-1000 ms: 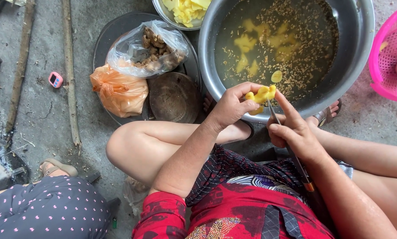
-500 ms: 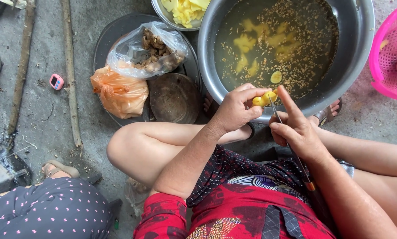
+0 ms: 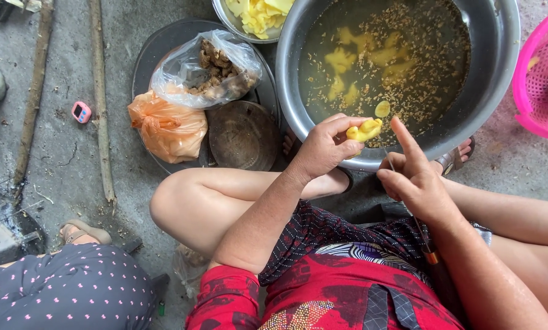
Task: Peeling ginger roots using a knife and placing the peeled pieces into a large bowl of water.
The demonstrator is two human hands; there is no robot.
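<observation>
The left hand pinches a small yellow fruit piece over the near rim of the big round metal bowl. The right hand fingers wrap a thin knife.

The left hand is curled up, fingertips pinched together far out in front. The right hand sits near it, pointing finger straight. Both arms are bent.

basin ahead of my knees | tray with two bags left of it | basket right | fruit piece over basin rim
</observation>
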